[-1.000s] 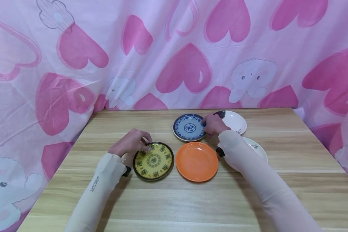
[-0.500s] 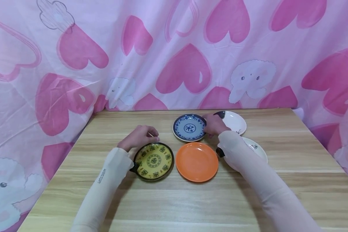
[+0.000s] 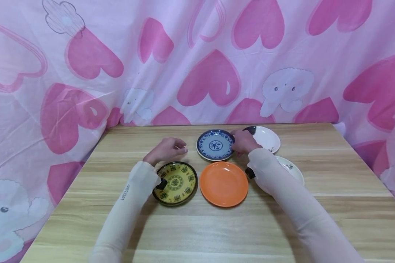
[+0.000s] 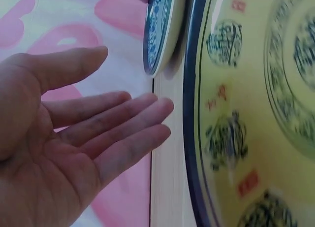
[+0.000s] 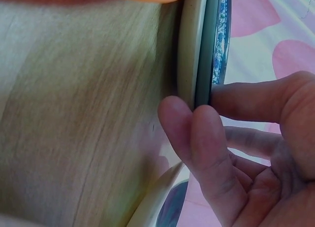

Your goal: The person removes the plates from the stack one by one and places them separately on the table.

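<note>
My right hand pinches the right rim of a blue floral plate at the back of the table. In the right wrist view, thumb and fingers meet at the plate's edge. A pale layer shows below its blue rim; whether that is a second plate I cannot tell. My left hand hovers behind the yellow patterned plate, fingers loosely extended and holding nothing. In the left wrist view, the left palm faces the camera, apart from the yellow plate.
An orange plate lies between the yellow plate and the right forearm. Two white plates, one with a dark patch and one nearer, are partly hidden by the right arm. A pink heart-print curtain hangs behind the wooden table.
My left hand has left the yellow plate's rim and moved right and away, its fingers straightening. The right hand stays at the blue plate, and the plates have not visibly moved.
</note>
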`<state>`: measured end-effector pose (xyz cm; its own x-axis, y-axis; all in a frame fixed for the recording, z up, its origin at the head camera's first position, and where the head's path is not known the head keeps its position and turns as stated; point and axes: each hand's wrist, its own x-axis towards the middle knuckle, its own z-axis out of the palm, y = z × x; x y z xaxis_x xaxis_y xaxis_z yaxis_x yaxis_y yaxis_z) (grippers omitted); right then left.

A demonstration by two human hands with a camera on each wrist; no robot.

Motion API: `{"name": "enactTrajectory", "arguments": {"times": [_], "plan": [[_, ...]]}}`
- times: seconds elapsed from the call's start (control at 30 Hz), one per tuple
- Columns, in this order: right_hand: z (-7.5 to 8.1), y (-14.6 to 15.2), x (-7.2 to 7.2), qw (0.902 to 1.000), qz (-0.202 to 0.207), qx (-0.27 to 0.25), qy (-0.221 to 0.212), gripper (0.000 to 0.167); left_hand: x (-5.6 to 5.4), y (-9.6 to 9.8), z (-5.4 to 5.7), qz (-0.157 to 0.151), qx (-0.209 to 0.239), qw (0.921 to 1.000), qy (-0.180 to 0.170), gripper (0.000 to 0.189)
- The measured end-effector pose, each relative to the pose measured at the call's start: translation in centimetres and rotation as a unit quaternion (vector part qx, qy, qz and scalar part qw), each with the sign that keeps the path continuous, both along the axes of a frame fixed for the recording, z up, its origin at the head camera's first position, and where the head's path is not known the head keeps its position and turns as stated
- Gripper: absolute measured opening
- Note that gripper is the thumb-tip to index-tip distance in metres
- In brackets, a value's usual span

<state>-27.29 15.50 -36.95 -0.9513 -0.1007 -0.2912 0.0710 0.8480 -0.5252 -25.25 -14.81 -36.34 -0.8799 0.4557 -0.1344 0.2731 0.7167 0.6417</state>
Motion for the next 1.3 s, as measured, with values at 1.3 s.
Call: {"name": "enactTrajectory", "arguments": {"times": [1.3], "plan": [[0.0, 0.3, 0.1, 0.9994, 0.014, -0.016, -0.027, 0.067, -1.3, 4.5, -1.2, 0.054, 0.088, 0.9906, -0.09, 0.061]]}}
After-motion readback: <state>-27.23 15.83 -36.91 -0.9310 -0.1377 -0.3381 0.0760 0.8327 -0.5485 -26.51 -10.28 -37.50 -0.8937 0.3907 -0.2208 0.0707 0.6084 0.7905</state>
